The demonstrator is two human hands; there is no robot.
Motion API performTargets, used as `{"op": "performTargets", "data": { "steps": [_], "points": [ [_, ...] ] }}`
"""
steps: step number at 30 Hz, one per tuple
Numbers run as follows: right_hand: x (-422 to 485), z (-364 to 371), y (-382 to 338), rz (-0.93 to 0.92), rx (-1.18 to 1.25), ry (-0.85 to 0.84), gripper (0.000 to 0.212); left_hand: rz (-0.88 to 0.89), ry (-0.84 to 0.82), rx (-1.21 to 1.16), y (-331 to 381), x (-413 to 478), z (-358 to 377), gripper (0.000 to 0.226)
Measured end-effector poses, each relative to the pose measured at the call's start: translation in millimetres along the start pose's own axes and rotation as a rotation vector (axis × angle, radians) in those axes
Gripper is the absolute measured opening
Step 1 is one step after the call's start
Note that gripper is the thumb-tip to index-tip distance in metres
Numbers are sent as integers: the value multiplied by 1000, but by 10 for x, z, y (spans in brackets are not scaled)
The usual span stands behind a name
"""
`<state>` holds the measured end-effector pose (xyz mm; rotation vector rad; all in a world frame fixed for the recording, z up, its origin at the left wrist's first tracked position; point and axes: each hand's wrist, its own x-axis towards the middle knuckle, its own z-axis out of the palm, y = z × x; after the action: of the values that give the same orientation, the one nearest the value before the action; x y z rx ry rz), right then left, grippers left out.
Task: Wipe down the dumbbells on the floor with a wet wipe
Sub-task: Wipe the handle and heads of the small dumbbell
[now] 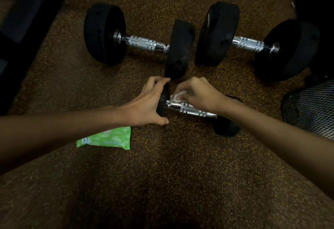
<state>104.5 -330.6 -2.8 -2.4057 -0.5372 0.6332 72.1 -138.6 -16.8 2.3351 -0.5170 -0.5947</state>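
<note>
Dumbbells lie on the speckled floor point(180, 174); from the head view we note the small dumbbell point(189, 108) nearest, two larger ones point(137, 42) point(253, 42) behind it. Left hand point(150, 102) is spread wide, clamping the near weight plate steady. Right hand point(197, 93) is closed, pinching the wet wipe point(176, 96) against the chrome handle by the plate. We advise keeping that plate braced and working along the knurling — then each end. Green wipe packet point(106, 138) — a "15" is legible, nothing else.
</note>
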Motion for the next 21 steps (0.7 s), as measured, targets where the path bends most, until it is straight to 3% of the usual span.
{"op": "performTargets", "data": {
  "steps": [7, 15, 18, 21],
  "points": [
    [156, -12, 15, 80, -70, -61, 12, -7, -4, 0, -2, 13, -12, 117],
    [-97, 1, 3, -105, -67, 63, 14, -15, -6, -1, 0, 8, -12, 119],
    [-143, -49, 102, -23, 48, 67, 12, -19, -13, -11, 3, 15, -19, 118],
    [-30, -67, 67, 17, 1, 28, 14, -25, -22, -8, 4, 38, -36, 119]
  ]
}}
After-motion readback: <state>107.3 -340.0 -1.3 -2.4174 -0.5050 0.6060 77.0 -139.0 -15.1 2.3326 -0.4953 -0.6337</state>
